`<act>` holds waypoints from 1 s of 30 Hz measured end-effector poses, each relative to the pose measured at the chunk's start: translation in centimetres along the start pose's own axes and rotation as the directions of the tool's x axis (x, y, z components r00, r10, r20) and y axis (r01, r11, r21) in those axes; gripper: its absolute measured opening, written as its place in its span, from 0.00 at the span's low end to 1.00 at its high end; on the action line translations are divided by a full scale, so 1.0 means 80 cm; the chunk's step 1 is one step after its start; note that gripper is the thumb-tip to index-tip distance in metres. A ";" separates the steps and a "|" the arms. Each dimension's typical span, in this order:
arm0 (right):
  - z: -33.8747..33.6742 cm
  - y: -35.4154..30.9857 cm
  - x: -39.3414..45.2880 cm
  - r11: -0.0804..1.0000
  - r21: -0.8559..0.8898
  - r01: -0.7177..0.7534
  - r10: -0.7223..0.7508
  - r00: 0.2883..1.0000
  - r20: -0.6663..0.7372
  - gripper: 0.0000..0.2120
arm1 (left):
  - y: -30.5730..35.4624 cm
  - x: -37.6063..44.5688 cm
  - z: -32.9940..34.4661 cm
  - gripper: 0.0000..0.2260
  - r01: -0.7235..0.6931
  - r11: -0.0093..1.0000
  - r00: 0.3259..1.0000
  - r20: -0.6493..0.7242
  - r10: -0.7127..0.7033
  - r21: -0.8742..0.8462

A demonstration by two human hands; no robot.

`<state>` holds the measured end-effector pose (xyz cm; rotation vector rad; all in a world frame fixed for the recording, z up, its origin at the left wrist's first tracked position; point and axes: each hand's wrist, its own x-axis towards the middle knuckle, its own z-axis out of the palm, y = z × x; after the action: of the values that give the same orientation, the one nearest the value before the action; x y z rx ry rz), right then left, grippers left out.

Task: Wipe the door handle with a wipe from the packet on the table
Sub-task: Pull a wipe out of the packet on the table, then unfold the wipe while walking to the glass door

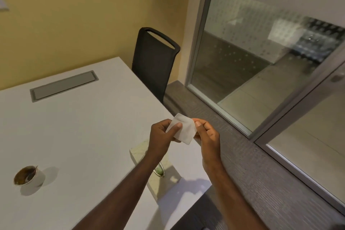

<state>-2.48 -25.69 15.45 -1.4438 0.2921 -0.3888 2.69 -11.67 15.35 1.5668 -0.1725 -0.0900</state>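
Two bare forearms reach up from the bottom edge of the head view, ending in two hands held close together but not touching. Between them is one white wipe [183,130], a small folded square: the left hand [162,134] pinches its left edge with the thumb lying on top, and the right hand [206,133] pinches its right edge with thumb and forefinger. Both hands are closed on this single wipe, which hangs above the near right corner of one white table [78,136]. Directly below the left wrist lies one pale wipe packet [158,175] on the table, partly hidden by the forearm, with an oval opening showing just beside the arm. Well to the left of the hands stands one paper cup [29,176], brown-stained inside. Beyond the hands and to their left, one grey rectangular hatch [64,85] is set flush into the tabletop. Beyond the hands, one black chair [155,61] stands at the table's far edge. To the right of the hands runs a glass partition [252,73] with a grey metal frame; a small blurred fitting on it at the far right may be the door handle, but I cannot tell.
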 end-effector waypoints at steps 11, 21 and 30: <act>-0.119 -0.032 -0.022 0.986 -0.162 0.028 -0.072 0.960 -0.272 0.10 | 0.021 -0.004 0.127 0.01 0.021 0.999 0.981 0.195 -0.016 -0.024; -0.287 -0.070 -0.018 0.961 -0.244 0.127 -0.241 0.816 -0.526 0.06 | 0.048 -0.030 0.308 0.05 -0.034 0.999 0.991 0.127 0.036 -0.013; -0.458 -0.117 0.011 0.916 -0.341 0.209 -0.367 0.780 -0.507 0.10 | 0.108 -0.057 0.517 0.07 0.064 0.998 0.876 0.478 -0.057 0.001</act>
<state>-17.88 -59.78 20.74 -1.6212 0.6200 -1.0781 -9.16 -51.69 23.52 1.5113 -0.5114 -0.5311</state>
